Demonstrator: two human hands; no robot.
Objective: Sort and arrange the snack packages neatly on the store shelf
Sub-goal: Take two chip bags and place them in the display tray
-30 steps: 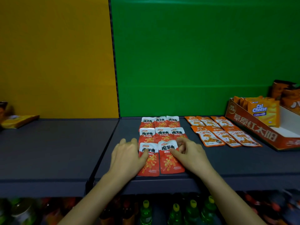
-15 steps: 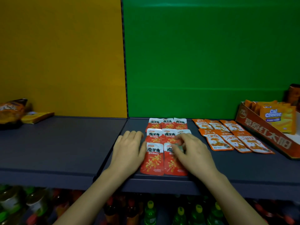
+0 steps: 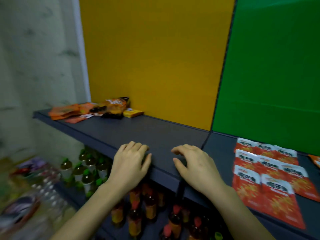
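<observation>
Both hands (image 3: 129, 163) empty; loose snack pile (image 3: 97, 110) far left, bottles (image 3: 83, 170) below.

Yellow panel (image 3: 155, 58) and green panel (image 3: 273, 66) back a dark shelf (image 3: 155, 134).

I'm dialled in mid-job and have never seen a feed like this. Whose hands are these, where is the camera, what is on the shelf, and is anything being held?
There is no machine here: a person is working with bare hands, and the one picture comes from a wide-angle camera on their head, looking forward and down. The left hand and the right hand both rest, empty, near the front edge of the dark grey shelf; no grip on anything. To the right, in front of the green back panel, lie the red snack packets, flat in neat overlapping rows. At the far left end, before the yellow panel, sits a loose pile of orange snack bags, apparently unsorted. Below the shelf stand bottled drinks. The picture is blurred, so labels cannot be read.
</observation>
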